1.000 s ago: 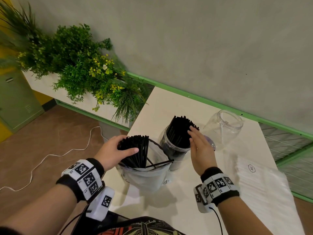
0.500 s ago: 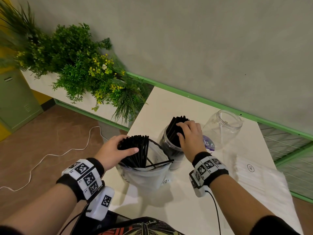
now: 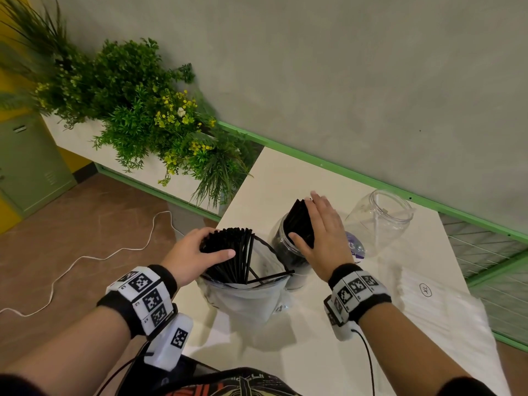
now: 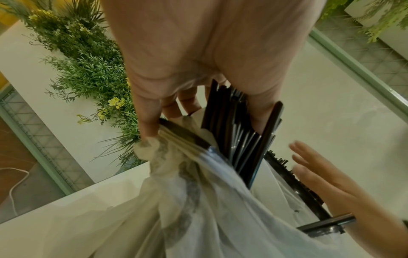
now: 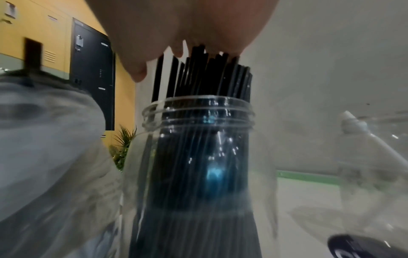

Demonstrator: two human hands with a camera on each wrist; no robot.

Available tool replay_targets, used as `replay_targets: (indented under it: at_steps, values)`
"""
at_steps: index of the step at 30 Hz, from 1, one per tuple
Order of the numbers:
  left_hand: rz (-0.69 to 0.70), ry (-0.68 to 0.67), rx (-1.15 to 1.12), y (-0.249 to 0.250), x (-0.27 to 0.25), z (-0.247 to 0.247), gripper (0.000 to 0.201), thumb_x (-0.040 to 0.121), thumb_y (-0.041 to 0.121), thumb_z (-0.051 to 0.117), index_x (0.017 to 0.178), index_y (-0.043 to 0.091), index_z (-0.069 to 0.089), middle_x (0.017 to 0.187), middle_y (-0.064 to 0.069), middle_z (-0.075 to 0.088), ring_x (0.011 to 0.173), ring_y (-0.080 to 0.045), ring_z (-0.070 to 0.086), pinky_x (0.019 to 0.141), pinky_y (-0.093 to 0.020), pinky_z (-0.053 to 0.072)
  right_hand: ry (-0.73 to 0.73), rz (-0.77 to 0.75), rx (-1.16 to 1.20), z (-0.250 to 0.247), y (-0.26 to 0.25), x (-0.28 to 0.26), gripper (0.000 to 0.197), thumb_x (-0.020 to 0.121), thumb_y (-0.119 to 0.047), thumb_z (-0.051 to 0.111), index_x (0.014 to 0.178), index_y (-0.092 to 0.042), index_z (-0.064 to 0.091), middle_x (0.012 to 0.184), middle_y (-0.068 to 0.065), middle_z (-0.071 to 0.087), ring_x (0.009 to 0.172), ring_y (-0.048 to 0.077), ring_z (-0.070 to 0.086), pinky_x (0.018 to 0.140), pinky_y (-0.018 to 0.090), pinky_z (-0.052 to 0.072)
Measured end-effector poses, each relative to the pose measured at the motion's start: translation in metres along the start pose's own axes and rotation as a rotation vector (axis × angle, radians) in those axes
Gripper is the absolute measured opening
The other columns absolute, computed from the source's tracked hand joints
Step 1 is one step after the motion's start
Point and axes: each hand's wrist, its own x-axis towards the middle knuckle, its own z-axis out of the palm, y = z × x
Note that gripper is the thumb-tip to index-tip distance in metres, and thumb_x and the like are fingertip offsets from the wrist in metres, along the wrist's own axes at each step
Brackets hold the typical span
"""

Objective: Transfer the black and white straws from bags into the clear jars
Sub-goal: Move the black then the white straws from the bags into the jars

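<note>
A clear plastic bag point(image 3: 243, 298) stands at the white table's near left, with black straws point(image 3: 228, 252) poking out of it. My left hand point(image 3: 217, 245) grips that bundle near its top, its fingers also pinching the bag's edge point(image 4: 154, 144). Behind it a clear jar point(image 3: 285, 252) is packed with black straws point(image 3: 300, 221). My right hand point(image 3: 323, 224) lies flat on their tops, fingers straight, thumb along the near side. In the right wrist view the palm point(image 5: 187, 26) rests on the straw ends point(image 5: 209, 78) above the jar's threaded neck point(image 5: 198, 111).
An empty clear jar point(image 3: 380, 221) stands at the back right, a purple lid point(image 3: 355, 248) beside it. A flat bag of white straws point(image 3: 437, 315) lies at the right. Plants point(image 3: 143, 118) fill a planter left of the table point(image 3: 285, 178). A white cable point(image 3: 85, 258) crosses the floor.
My right hand went from beside the jar onto the straw tops, curled over them, and now lies flat with fingers stretched out. The left hand has not moved.
</note>
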Motion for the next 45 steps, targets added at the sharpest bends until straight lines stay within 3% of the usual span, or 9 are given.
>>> replay_targets:
  at_steps: [4, 8, 15, 21, 26, 30, 37, 42, 45]
  values:
    - [0.001, -0.009, 0.002, -0.001, 0.002, 0.002, 0.088, 0.035, 0.087, 0.064, 0.106, 0.034, 0.06, 0.108, 0.004, 0.062, 0.1, -0.012, 0.06, 0.089, -0.035, 0.051, -0.2, -0.039, -0.194, 0.0, -0.001, 0.032, 0.054, 0.1, -0.041, 0.038, 0.149, -0.023, 0.025, 0.159, -0.005, 0.018, 0.148, 0.021, 0.005, 0.12, 0.042, 0.007]
    - [0.006, -0.013, -0.018, 0.001, -0.001, 0.0, 0.067, 0.047, 0.074, 0.066, 0.101, 0.036, 0.06, 0.107, 0.002, 0.062, 0.099, -0.013, 0.061, 0.091, -0.039, 0.051, -0.216, -0.138, -0.261, 0.004, 0.004, 0.045, 0.051, 0.102, -0.035, 0.036, 0.15, -0.025, 0.024, 0.158, -0.008, 0.021, 0.147, 0.021, 0.01, 0.118, 0.04, 0.008]
    - [-0.005, -0.001, -0.023, -0.004, 0.0, -0.001, 0.077, 0.039, 0.083, 0.067, 0.101, 0.037, 0.061, 0.107, 0.004, 0.062, 0.099, -0.012, 0.062, 0.091, -0.04, 0.051, -0.116, -0.153, -0.318, -0.004, 0.011, 0.058, 0.048, 0.093, -0.042, 0.051, 0.136, -0.022, 0.046, 0.134, 0.004, 0.049, 0.12, 0.03, 0.043, 0.097, 0.044, 0.035]
    - [-0.007, 0.0, -0.025, 0.0, 0.0, 0.0, 0.062, 0.045, 0.073, 0.065, 0.097, 0.041, 0.058, 0.11, 0.003, 0.061, 0.1, -0.012, 0.06, 0.091, -0.036, 0.05, -0.36, -0.031, -0.081, -0.007, 0.025, 0.067, 0.053, 0.092, -0.054, 0.048, 0.138, -0.029, 0.04, 0.139, 0.0, 0.044, 0.125, 0.025, 0.04, 0.102, 0.04, 0.037]
    - [-0.014, -0.001, -0.014, -0.005, 0.002, -0.001, 0.08, 0.035, 0.086, 0.066, 0.1, 0.039, 0.059, 0.109, 0.005, 0.062, 0.1, -0.012, 0.061, 0.09, -0.037, 0.051, -0.207, 0.007, -0.011, 0.0, 0.021, 0.067, 0.045, 0.088, -0.052, 0.056, 0.12, -0.02, 0.055, 0.118, 0.001, 0.052, 0.109, 0.023, 0.043, 0.097, 0.041, 0.041]
    - [-0.023, 0.012, -0.03, -0.003, 0.002, -0.001, 0.071, 0.044, 0.073, 0.067, 0.103, 0.033, 0.061, 0.109, 0.005, 0.061, 0.1, -0.012, 0.061, 0.089, -0.035, 0.051, -0.025, 0.025, -0.016, -0.005, 0.017, 0.069, 0.043, 0.083, -0.052, 0.063, 0.111, -0.019, 0.059, 0.114, 0.002, 0.045, 0.106, 0.021, 0.038, 0.091, 0.035, 0.039]
    - [-0.028, 0.004, -0.022, -0.003, 0.002, -0.002, 0.065, 0.045, 0.073, 0.066, 0.1, 0.038, 0.06, 0.108, 0.005, 0.062, 0.099, -0.011, 0.06, 0.089, -0.036, 0.051, -0.299, 0.104, -0.074, 0.0, 0.015, 0.079, 0.041, 0.09, -0.053, 0.051, 0.118, -0.024, 0.056, 0.117, 0.0, 0.055, 0.112, 0.024, 0.049, 0.09, 0.039, 0.045]
    - [-0.023, 0.014, -0.033, -0.005, 0.003, -0.002, 0.07, 0.046, 0.072, 0.067, 0.104, 0.032, 0.062, 0.108, 0.003, 0.063, 0.098, -0.011, 0.061, 0.088, -0.034, 0.051, 0.023, 0.046, 0.006, 0.0, 0.015, 0.074, 0.025, 0.089, -0.032, 0.059, 0.107, -0.015, 0.059, 0.11, 0.004, 0.052, 0.104, 0.025, 0.044, 0.088, 0.044, 0.044]
    - [-0.022, 0.016, -0.015, -0.005, 0.003, -0.002, 0.074, 0.045, 0.072, 0.066, 0.107, 0.03, 0.062, 0.108, 0.004, 0.061, 0.099, -0.01, 0.06, 0.086, -0.031, 0.05, -0.107, 0.089, -0.062, 0.002, 0.018, 0.075, 0.031, 0.09, -0.039, 0.054, 0.115, -0.021, 0.057, 0.117, 0.001, 0.055, 0.111, 0.026, 0.045, 0.093, 0.042, 0.041]
